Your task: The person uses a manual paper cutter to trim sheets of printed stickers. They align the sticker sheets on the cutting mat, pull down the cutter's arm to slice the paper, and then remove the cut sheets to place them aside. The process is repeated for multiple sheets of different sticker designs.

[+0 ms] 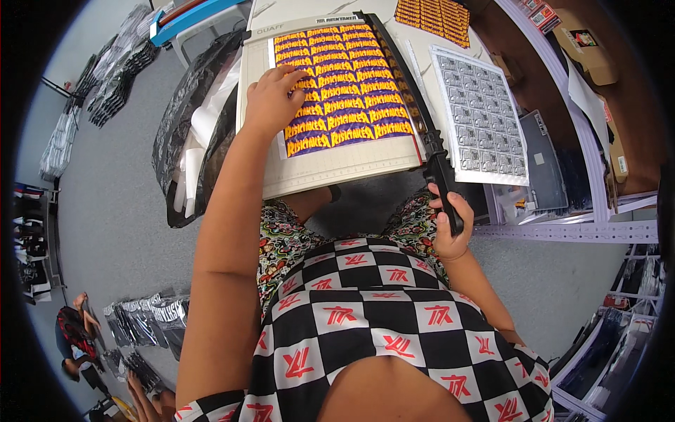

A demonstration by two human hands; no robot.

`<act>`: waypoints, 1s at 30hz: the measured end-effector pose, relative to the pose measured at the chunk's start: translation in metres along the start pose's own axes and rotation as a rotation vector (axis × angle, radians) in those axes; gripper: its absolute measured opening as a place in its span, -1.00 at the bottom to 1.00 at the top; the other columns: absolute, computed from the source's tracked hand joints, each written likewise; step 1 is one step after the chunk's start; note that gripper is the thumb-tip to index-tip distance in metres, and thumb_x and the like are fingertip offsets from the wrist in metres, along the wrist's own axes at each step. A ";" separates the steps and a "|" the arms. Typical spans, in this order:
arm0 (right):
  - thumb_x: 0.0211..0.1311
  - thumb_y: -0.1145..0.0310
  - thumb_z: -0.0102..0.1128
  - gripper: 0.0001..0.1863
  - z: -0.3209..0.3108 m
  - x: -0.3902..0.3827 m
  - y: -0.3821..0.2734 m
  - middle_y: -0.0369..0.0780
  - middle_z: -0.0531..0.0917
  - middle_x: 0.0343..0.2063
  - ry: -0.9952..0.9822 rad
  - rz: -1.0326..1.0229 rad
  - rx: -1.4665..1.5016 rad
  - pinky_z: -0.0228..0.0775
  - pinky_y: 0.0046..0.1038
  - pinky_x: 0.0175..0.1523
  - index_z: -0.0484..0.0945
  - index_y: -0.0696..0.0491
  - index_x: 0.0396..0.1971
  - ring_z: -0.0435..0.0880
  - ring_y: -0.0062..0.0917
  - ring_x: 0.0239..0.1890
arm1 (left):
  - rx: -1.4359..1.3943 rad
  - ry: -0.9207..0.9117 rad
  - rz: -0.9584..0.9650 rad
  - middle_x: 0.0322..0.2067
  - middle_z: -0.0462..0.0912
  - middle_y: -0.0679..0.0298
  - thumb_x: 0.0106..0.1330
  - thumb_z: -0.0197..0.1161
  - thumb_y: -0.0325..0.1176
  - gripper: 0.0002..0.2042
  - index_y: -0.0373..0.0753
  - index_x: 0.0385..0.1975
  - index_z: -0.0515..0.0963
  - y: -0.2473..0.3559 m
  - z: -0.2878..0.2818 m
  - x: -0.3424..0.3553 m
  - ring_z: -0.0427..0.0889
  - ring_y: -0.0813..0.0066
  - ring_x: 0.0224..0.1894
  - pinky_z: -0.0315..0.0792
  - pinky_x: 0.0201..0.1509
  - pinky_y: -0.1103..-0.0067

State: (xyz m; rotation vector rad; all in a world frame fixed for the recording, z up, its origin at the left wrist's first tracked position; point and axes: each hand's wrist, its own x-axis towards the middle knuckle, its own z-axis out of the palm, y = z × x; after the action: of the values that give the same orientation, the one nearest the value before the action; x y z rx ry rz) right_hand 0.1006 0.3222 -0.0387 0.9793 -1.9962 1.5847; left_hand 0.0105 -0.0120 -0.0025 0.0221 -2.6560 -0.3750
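Note:
A sheet of printed stickers (351, 88), yellow and orange lettering on purple with a white margin, lies flat on the cream base of a guillotine paper cutter (344, 170). My left hand (274, 102) rests on the sheet's left side, fingers spread and lightly bent over the print. At the cutter's near right corner, my right hand (453, 228) is wrapped round the black handle of the cutter arm (439, 158). The arm lies low along the base's right edge. Beyond the blade a narrow strip of the same print shows.
Right of the cutter lies a sheet of grey stickers (481, 116); another yellow-orange printed sheet (436, 20) is at the far edge. A black bin bag with white paper scraps (193, 141) stands at the left. Purple metal shelving (562, 232) borders the right. Another person (77, 337) is at lower left.

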 end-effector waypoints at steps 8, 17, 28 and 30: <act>0.08 0.48 -0.07 -0.66 0.000 -0.005 0.002 0.08 0.47 -0.21 0.008 0.010 0.016 0.37 -0.50 -0.24 0.25 0.14 -0.09 0.51 -0.50 -0.40 | 0.035 -0.050 -0.011 -0.02 0.37 0.29 0.05 0.01 -0.31 -0.69 -0.06 -0.15 0.45 0.007 -0.006 -0.002 0.30 0.36 0.05 0.13 0.10 0.38; 0.13 0.44 -0.10 -0.66 0.001 -0.006 0.004 -0.03 0.48 -0.33 -0.003 0.063 0.014 0.34 -0.37 -0.14 0.20 0.13 -0.07 0.50 -0.33 -0.24 | 0.033 -0.034 0.007 -0.02 0.37 0.29 0.04 0.02 -0.31 -0.69 -0.06 -0.15 0.45 0.006 -0.002 0.005 0.30 0.35 0.05 0.13 0.10 0.37; 0.18 0.45 -0.18 -0.67 -0.002 -0.019 0.000 0.04 0.40 -0.09 0.044 0.227 0.084 0.27 -0.50 -0.12 0.14 0.15 -0.04 0.41 -0.49 -0.26 | -0.038 -0.113 -0.020 -0.19 0.45 0.22 -0.09 0.10 -0.15 -0.65 -0.12 -0.26 0.50 0.002 0.019 0.009 0.34 0.30 -0.05 0.19 -0.07 0.30; 0.22 0.37 -0.21 -0.61 -0.016 -0.014 0.001 0.05 0.37 -0.07 -0.144 0.153 -0.074 0.13 -0.40 0.04 0.07 0.23 -0.01 0.37 -0.37 -0.14 | -0.038 -0.088 -0.026 -0.16 0.42 0.26 -0.07 0.08 -0.16 -0.67 -0.08 -0.27 0.50 0.005 0.017 0.005 0.30 0.37 -0.01 0.15 -0.06 0.34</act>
State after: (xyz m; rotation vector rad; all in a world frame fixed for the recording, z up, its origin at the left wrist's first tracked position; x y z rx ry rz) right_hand 0.1070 0.3416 -0.0444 0.9566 -2.2589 1.5439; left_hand -0.0011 -0.0035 -0.0139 0.0284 -2.7371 -0.4448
